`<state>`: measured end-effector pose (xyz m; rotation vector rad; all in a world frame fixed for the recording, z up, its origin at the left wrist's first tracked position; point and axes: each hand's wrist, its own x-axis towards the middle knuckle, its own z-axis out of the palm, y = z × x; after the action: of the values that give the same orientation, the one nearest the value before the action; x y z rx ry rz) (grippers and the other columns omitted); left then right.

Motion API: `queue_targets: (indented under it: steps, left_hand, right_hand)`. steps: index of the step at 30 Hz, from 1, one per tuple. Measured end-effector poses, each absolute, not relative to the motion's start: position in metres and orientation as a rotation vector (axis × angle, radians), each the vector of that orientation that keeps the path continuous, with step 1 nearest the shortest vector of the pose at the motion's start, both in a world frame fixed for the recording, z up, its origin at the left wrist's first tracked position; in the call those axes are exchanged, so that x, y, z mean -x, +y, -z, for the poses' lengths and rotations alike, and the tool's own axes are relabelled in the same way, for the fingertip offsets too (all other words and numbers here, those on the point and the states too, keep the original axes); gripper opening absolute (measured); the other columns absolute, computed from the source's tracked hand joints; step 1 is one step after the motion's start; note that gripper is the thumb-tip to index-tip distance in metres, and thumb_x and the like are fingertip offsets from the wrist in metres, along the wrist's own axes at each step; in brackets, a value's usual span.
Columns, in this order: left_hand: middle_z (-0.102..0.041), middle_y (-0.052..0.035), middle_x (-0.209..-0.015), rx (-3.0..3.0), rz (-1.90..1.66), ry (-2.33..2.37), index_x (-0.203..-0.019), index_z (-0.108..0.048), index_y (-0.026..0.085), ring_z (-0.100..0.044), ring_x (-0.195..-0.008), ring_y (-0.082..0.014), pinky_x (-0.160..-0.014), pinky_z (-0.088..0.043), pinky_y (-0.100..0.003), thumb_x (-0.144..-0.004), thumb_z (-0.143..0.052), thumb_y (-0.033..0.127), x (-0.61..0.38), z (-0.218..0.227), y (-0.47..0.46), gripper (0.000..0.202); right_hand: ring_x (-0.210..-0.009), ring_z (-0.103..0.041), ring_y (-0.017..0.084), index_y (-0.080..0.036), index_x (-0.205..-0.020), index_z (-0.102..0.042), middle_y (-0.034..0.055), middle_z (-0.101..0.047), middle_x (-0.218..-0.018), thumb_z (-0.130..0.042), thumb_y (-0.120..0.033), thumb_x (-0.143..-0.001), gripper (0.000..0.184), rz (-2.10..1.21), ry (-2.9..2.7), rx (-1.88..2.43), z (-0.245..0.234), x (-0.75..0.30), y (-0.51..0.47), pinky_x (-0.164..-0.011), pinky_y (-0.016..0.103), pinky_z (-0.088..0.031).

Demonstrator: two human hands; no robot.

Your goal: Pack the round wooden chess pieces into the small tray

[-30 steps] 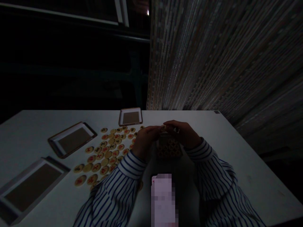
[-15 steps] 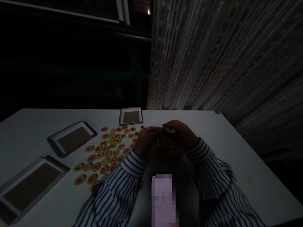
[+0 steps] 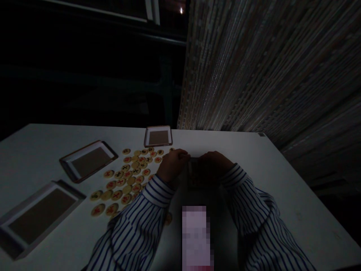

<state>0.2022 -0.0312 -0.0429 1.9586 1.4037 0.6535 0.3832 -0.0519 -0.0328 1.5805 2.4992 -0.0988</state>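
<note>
Between my hands lies a dark box [image 3: 194,184], with round chess pieces faintly visible inside. At its far left corner is my left hand [image 3: 173,165], fingers curled and closed; what they hold, if anything, is hidden. My right hand [image 3: 216,163] reaches over the box's right side, its fingers bent down into shadow, so I cannot see whether they grip a piece. Left of my left hand, round wooden Chinese chess pieces [image 3: 131,180] with red or black characters are spread out, some blank side up. My left sleeve covers part of them.
Three open trays with brown bottoms sit on the white table [image 3: 282,195]: a small tray [image 3: 158,137] at the back, a middle tray [image 3: 90,161] at left, and a larger tray [image 3: 42,216] nearer. A pixelated phone-like object [image 3: 196,237] is at front. A strand curtain [image 3: 239,75] hangs behind.
My hands have drawn apart from the pinch above the box. The right hand has lowered over the box, and the piece seen between the fingertips is out of sight. The view has shifted slightly.
</note>
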Motion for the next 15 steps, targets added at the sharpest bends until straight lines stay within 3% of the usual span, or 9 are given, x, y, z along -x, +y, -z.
queue_targets:
  steps: [15]
  left_hand:
    - [-0.068, -0.0079, -0.088, -2.090, -0.495, 1.358, -0.090, -0.065, 0.017, -0.062, -0.081, -0.0184, -0.070, -0.044, -0.026, -0.077, -0.047, 0.033, -0.2022, 0.0421, -0.0341, 0.027]
  right_hand:
    - [-0.082, -0.062, 0.020, -0.019, -0.085, -0.063, 0.0079, -0.067, -0.089, -0.044, -0.030, -0.082, 0.022, 0.050, 2.452, -1.458, 0.0306, -0.3764, -0.0556, -0.062, 0.027, -0.041]
